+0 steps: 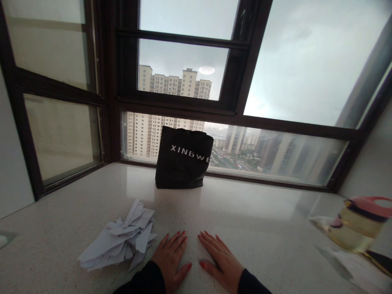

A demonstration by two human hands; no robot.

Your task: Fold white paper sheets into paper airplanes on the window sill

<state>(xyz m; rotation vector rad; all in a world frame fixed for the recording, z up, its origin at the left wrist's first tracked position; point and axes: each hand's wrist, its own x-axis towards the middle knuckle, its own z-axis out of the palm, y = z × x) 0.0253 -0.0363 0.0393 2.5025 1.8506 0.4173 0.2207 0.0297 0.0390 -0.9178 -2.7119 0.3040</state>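
Observation:
Both my hands lie palm down on the pale speckled sill (263, 228), a small gap between them. My left hand (172, 258) is flat with its fingers stretched out, holding nothing. Just left of it lies a loose heap of folded white paper pieces (124, 239), close to my fingers. My right hand (221, 260) rests flat too, fingers extended and thumb apart, with nothing in it. Beyond the hands, against the window, a black bag (183, 167) with white lettering stands upright.
On the right stands a yellowish see-through bottle (357, 224) with a pink lid. White tissue-like packs (358, 265) and a dark flat object (381, 261) lie by it. Dark window frames (180, 104) border the sill at the back and left.

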